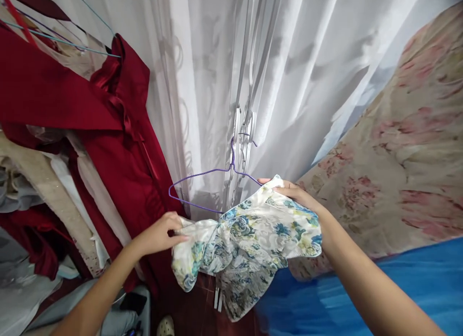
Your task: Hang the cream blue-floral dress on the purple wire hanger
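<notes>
A purple wire hanger hangs by its hook from a white rack or strip in front of the curtain. My right hand grips the shoulder of a white floral blouse with blue and yellow-green flowers, at the hanger's right arm. That shoulder covers the hanger's right end. On the other side, my left hand pinches the blouse's left shoulder edge, just below the hanger's bare left end. The blouse droops between both hands, its lower part hanging over the floor.
Dark red garments and pale clothes hang at left. White curtains form the backdrop. At right are a beige floral cloth and a blue cloth. Below stand a grey bin and a light clog on dark red tiles.
</notes>
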A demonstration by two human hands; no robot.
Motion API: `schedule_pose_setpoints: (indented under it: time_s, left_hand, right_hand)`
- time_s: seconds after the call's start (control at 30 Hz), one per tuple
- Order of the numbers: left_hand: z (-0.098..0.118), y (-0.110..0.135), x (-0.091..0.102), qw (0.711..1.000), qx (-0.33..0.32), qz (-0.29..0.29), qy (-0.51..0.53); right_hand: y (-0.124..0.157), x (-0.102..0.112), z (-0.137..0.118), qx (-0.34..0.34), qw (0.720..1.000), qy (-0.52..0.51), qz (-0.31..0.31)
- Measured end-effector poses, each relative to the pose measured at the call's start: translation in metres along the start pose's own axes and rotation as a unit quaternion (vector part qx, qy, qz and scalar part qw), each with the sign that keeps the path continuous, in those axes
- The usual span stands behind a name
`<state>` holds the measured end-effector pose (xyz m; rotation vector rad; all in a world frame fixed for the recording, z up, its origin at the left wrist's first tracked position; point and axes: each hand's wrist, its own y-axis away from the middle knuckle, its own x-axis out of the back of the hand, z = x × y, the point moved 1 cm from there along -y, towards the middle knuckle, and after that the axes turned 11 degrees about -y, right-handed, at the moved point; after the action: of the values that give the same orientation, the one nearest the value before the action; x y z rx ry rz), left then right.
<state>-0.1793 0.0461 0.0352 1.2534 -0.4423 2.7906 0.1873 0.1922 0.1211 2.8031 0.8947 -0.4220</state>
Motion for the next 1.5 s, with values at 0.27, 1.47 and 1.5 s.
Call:
schedule_pose_setpoints:
  time_s: [0.27,1.47,1.5]
  left_hand:
    - [-0.026,-0.038,0.047,0.942,-0.019,0.149,-0.299]
    - [-0.085,-0.170,0.072,0.932,-0.244,0.074,-0.258]
    - [-0.084,-0.170,0.070,0.934,-0.231,0.092,-0.255]
  right_hand:
    - [-0.006,0.002,0.019,0.004,0.998,-0.056,-0.010]
    - [0.027,-0.042,0.031,0.046,0.988,-0.146,0.027]
    - [0.026,-0.042,0.032,0.045,0.987,-0.154,0.020]
